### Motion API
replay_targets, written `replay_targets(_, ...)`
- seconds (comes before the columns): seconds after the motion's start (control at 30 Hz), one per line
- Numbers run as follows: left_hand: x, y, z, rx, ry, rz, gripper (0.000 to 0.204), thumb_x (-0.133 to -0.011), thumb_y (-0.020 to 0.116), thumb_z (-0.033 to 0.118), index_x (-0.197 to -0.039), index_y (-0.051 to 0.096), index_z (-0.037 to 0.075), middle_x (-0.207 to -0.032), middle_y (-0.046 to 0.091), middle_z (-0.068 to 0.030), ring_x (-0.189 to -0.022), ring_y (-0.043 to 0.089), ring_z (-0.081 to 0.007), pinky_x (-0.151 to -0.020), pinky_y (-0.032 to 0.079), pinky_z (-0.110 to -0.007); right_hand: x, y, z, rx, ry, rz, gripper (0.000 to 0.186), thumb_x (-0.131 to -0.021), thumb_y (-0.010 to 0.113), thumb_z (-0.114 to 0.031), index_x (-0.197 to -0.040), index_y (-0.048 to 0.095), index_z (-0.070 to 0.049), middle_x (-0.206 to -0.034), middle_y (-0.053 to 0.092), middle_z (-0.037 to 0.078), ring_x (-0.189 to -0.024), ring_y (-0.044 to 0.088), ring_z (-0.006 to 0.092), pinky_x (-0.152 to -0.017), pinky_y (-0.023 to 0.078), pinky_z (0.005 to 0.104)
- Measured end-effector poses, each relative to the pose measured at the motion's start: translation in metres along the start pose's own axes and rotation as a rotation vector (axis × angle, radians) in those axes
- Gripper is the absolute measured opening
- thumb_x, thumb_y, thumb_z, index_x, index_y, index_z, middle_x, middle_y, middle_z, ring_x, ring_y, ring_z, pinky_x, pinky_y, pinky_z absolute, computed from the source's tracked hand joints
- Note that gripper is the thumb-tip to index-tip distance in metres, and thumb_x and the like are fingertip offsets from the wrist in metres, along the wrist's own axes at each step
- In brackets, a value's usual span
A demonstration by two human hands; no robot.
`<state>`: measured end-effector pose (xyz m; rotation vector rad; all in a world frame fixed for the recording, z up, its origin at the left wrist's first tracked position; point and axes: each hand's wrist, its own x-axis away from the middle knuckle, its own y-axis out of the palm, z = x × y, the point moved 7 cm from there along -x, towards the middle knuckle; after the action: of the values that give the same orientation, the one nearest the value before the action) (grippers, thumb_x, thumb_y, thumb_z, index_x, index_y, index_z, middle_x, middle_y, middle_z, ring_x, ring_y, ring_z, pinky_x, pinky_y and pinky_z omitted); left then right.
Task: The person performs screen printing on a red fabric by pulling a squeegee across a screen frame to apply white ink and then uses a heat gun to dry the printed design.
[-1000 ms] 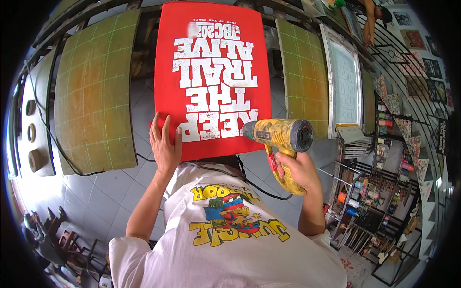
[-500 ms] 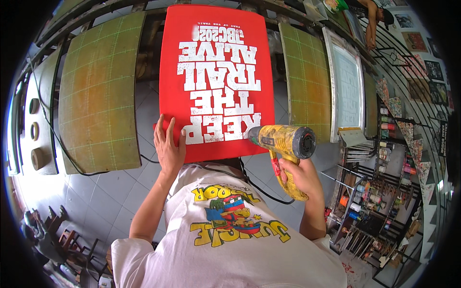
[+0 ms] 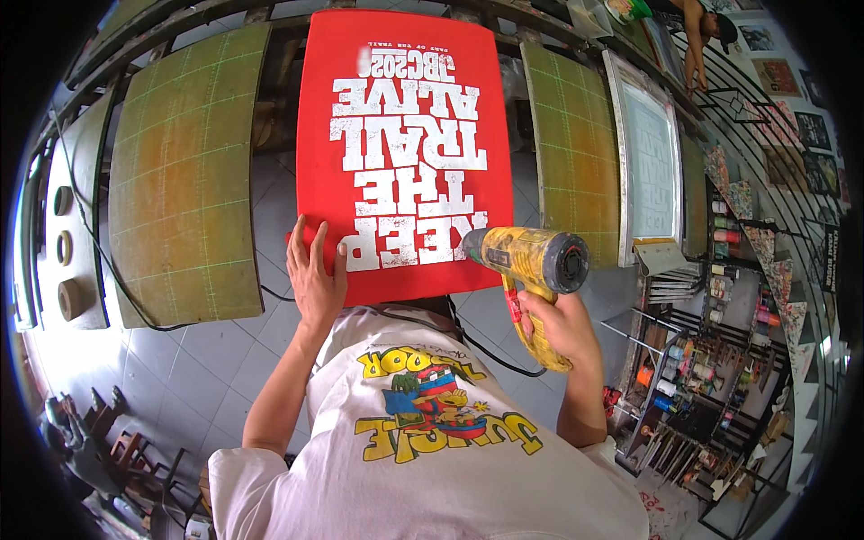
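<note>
A red cloth (image 3: 324, 189) with large white printed lettering is stretched flat over a board in front of me. Resting on its near left corner is my left hand (image 3: 317, 279), fingers spread and holding nothing. My right hand (image 3: 565, 331) is wrapped round the handle of a worn yellow heat gun (image 3: 522, 256). The gun's dark nozzle points left, over the lower right of the white print. Whether the nozzle touches the cloth I cannot tell. A black cord (image 3: 499, 362) runs from the handle's base toward my waist.
Olive boards with green grid lines stand left (image 3: 189, 180) and right (image 3: 576, 153). Beyond the right one is a framed screen (image 3: 652, 153). Rolls of tape (image 3: 68, 299) sit on a pale board far left. Racks of containers (image 3: 675, 387) stand right. Another person's arm (image 3: 695, 45) shows top right.
The heat gun and my right hand have shifted very slightly left and up. My left hand stays at the cloth's near left corner.
</note>
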<state>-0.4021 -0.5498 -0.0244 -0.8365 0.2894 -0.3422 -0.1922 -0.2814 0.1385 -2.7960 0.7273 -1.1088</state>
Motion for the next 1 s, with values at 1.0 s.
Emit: replay_targets(1.0, 0.0, 0.001, -0.001, -0.007, -0.006, -0.01, 0.047, -0.102, 0.066, 0.028, -0.145, 0.056, 0.011, -0.165, 0.035, -0.0198, -0.151, 0.035, -0.0429, -0.122, 0.031, -0.056, 0.002, 0.0, 0.008, -0.007, -0.001, -0.033, 0.013, -0.099, 0.065, -0.007, -0.11, 0.062, 0.0, -0.078, 0.061, 0.002, -0.06, 0.057, 0.0097, -0.055, 0.048, 0.0298)
